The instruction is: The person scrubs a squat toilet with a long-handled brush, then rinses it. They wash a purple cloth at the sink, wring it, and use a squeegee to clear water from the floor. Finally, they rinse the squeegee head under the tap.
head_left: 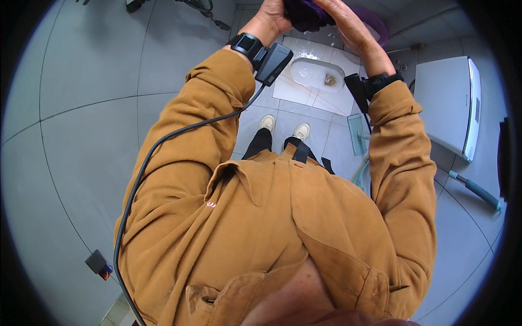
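At the top edge of the view, a dark purple cloth (307, 15) is bunched between my two hands. My left hand (273, 20) grips it from the left, its fingers partly cut off by the frame. From the right, my right hand (343, 20) presses on the cloth, with its fingertips out of view. Water drops fall just below the cloth. Beneath my hands, a white squat toilet (304, 73) is set in pale tiles, with something brown near its right end. A purple basin (378, 27) shows partly behind my right hand.
A white box-shaped appliance (443, 103) stands at the right. Near it lie a teal-handled tool (476, 191) and a flat green piece (356, 135). A black cable (163, 140) runs along my left sleeve. A small dark object (97, 262) is at lower left.
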A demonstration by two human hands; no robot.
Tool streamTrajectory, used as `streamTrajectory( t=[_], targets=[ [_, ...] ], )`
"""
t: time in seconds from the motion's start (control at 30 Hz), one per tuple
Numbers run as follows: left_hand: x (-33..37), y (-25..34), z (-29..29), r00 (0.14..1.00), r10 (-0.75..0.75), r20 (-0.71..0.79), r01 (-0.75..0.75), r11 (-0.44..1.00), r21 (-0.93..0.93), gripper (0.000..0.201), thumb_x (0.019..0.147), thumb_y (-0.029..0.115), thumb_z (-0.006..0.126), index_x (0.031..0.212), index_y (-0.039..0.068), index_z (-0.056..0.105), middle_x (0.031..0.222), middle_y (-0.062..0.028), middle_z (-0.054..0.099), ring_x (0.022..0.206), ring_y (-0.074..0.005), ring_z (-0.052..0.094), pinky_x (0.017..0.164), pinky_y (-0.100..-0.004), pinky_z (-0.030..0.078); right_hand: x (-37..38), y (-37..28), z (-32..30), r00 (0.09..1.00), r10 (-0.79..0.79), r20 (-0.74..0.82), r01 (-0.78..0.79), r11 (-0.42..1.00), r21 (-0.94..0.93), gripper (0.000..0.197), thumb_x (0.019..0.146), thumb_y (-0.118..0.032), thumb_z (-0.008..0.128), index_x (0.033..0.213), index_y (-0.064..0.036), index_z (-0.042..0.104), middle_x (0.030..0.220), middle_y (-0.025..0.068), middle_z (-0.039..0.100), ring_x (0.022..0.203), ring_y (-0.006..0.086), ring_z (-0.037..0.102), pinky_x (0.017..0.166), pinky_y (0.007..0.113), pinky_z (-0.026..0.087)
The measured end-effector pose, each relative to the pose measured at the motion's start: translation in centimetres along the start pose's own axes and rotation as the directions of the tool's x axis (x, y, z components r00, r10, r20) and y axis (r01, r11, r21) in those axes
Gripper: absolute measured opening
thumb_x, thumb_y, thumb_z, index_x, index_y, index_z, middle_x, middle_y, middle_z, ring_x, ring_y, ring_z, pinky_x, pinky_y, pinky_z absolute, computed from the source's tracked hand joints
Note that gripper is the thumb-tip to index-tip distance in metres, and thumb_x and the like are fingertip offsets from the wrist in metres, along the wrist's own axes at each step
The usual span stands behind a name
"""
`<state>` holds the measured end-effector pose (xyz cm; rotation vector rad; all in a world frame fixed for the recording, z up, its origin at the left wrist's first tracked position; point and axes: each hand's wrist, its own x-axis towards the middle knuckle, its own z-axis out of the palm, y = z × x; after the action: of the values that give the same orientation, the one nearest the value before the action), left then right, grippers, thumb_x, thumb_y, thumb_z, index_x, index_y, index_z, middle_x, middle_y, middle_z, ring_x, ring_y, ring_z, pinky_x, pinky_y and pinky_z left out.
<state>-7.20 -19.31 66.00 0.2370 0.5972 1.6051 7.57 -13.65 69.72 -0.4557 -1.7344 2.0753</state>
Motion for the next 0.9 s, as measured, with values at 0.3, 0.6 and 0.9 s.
streamTrajectory(
  t=[0.3,0.6,0.9],
  targets=[
    [0.9,1.1,-2.2,0.998,-0.004,0.058,0.007,0.999,-0.047,0.032,0.08,0.038,0.059,0.095,0.01,0.06,0.095,-0.0066,0.064,0.088,-0.0213,0.061,0.083,-0.0355,0.05,1.3,5.1,2.4,0.93,0.014,-0.368,0.119,0.934,0.337,0.06,0.089,-0.048,0.048,0.134,-0.0088,0.037,0.133,0.0084,0.04,0.122,0.0205,0.039,0.1,0.033,0.032],
    [0.0,2.8,-1.5,0.899,0.41,0.154,-0.423,0.724,0.544,0.043,0.085,0.024,0.055,0.123,0.004,0.044,0.11,-0.0049,0.055,0.099,-0.0146,0.054,0.088,-0.0273,0.043,4.8,5.3,1.9,0.986,0.15,-0.065,-0.066,0.728,0.682,0.047,0.092,-0.047,0.043,0.116,-0.008,0.054,0.113,0.0087,0.058,0.105,0.0187,0.054,0.088,0.034,0.046],
    [1.4,3.0,-2.1,0.692,0.71,-0.13,-0.214,0.373,0.903,0.047,0.09,0.044,0.048,0.102,-0.001,0.054,0.087,-0.0127,0.059,0.078,-0.0201,0.056,0.068,-0.0309,0.045,10.7,5.8,3.8,0.633,-0.773,0.026,0.209,0.139,-0.968,0.03,0.091,-0.029,0.048,0.102,-0.0023,0.056,0.095,0.0199,0.058,0.084,0.0333,0.056,0.07,0.037,0.046]
  ],
)
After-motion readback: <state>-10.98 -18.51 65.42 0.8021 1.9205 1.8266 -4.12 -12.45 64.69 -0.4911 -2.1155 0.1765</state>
